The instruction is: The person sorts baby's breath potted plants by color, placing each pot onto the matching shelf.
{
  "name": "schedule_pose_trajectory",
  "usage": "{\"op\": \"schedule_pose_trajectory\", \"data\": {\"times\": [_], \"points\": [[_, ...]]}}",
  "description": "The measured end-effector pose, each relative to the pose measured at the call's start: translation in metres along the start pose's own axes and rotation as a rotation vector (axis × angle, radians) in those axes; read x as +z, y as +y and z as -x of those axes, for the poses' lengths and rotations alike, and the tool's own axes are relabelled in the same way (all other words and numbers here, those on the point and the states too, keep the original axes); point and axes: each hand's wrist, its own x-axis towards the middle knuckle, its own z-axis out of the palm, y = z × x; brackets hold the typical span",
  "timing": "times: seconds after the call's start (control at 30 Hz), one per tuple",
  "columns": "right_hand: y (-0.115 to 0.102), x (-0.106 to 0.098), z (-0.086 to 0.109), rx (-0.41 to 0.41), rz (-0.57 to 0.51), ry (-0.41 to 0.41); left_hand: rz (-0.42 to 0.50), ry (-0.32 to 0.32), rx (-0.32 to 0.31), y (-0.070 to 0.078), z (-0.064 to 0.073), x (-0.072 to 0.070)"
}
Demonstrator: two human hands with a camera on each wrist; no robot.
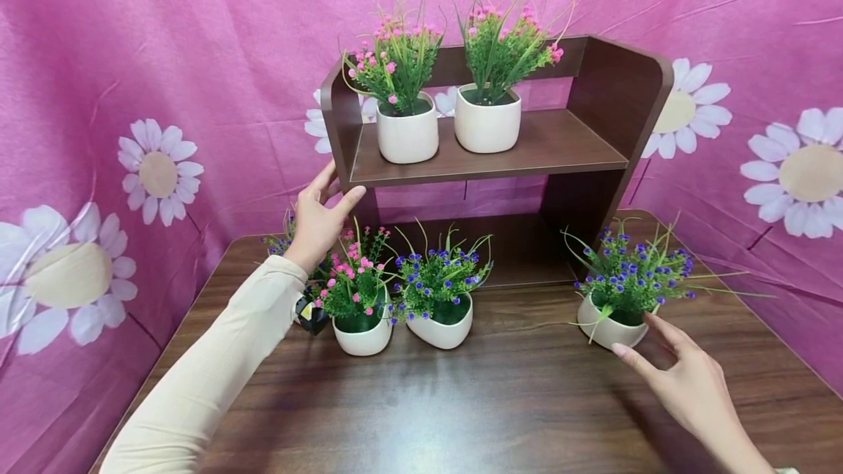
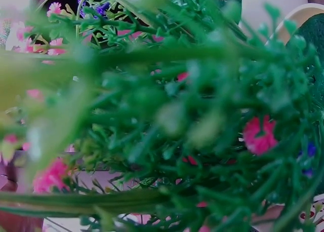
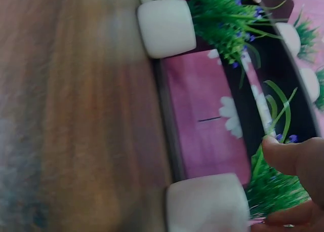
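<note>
Head view: your right hand (image 1: pixel 691 382) makes a wide grip, the blue-flowered pot (image 1: pixel 604 331) at its fingertips; close evenly on the pot, clear of foliage (image 1: pixel 622 278). Whether your left hand (image 1: pixel 319 219) holds the adjoining shelf (image 1: pixel 553 139), I can't tell.

A wide lane over the surface (image 1: pixel 527 357) reaches the lower shelf (image 1: pixel 527 265) between middle pot (image 1: pixel 444 330) and right pot (image 1: pixel 609 329); pink pot (image 1: pixel 364 339) crowds the left. Above, two pots (image 1: pixel 408 137) leave the upper shelf's (image 1: pixel 573 141) right side free.
</note>
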Motion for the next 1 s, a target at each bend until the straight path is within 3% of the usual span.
{"op": "schedule_pose_trajectory", "data": {"times": [0.23, 0.47, 0.6, 0.87, 1.0], "points": [[0.012, 0.015, -0.009, 0.054, -0.071, 0.031, -0.012, 0.003, 0.004, 0.0, 0.0, 0.0], [0.025, 0.025, -0.028, 0.138, -0.189, -0.045, -0.011, -0.001, 0.002, -0.002, -0.001, 0.0], [0.032, 0.029, -0.037, 0.13, -0.296, -0.071, 0.003, -0.011, -0.011, 0.0, -0.001, 0.001], [0.038, 0.034, -0.044, 0.126, -0.269, -0.111, -0.033, -0.02, -0.024, 0.027, 0.008, 0.002], [0.037, 0.035, -0.046, 0.155, -0.313, -0.132, -0.031, -0.023, -0.028, 0.029, 0.009, 0.001]]}}
